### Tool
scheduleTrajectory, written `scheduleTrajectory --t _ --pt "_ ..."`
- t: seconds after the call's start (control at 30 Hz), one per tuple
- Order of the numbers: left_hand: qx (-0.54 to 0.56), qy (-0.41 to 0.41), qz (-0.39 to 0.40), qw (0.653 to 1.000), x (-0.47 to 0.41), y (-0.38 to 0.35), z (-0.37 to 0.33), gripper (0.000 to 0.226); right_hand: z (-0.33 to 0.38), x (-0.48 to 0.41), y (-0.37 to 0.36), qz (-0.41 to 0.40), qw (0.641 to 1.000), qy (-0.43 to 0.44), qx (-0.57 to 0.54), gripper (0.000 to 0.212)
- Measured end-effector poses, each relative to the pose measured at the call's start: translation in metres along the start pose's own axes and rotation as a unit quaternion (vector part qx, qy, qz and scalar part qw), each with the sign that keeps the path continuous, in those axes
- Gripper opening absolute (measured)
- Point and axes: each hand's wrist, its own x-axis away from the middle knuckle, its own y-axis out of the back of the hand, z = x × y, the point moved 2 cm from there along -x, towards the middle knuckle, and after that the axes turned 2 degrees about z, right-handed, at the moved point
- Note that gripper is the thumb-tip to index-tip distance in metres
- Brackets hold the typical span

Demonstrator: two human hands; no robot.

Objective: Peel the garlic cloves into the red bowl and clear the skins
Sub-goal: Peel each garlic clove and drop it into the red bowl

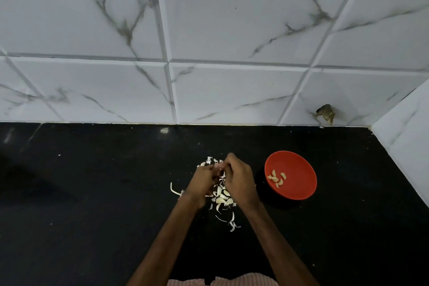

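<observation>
A red bowl [299, 167] stands on the black counter to the right of my hands, with several peeled garlic cloves [277, 178] inside. My left hand [202, 182] and my right hand [239, 177] meet above a pile of unpeeled cloves and loose white skins [222, 196]. Both hands pinch one small garlic clove [219, 166] between their fingertips; most of it is hidden by the fingers. More skins [232, 224] lie scattered nearer to me, and one long strip [174, 190] lies left of my left wrist.
The black counter [92, 193] runs back to a white marble-tiled wall [209, 53], with a side wall [408, 146] close on the right. A dark broken patch [326, 112] marks the wall near the corner. Small white specks dot the counter.
</observation>
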Motion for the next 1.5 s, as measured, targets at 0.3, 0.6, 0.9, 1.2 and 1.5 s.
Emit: scheduleTrajectory --t 0.3,0.6,0.9,1.2,1.5 --pt "-0.276 -0.262 -0.096 0.920 -0.006 -0.002 0.011 0.026 0.002 -0.016 0.003 0.013 0.972 -0.223 -0.068 0.037" --pt "-0.139 -0.208 -0.072 0.965 -0.009 -0.002 0.010 0.037 -0.008 -0.015 0.011 0.041 0.957 -0.189 -0.215 0.017" --pt "-0.129 -0.233 -0.109 0.958 -0.008 0.000 0.007 0.028 -0.010 -0.014 0.022 0.004 0.961 -0.168 -0.217 0.011" --pt "-0.142 -0.234 -0.072 0.959 -0.004 0.002 0.002 0.030 -0.001 -0.015 0.028 0.034 0.984 -0.056 -0.168 0.008" --pt "-0.192 -0.252 -0.062 0.946 0.002 0.003 -0.007 0.035 0.007 -0.020 0.035 0.067 0.994 0.039 -0.075 0.011"
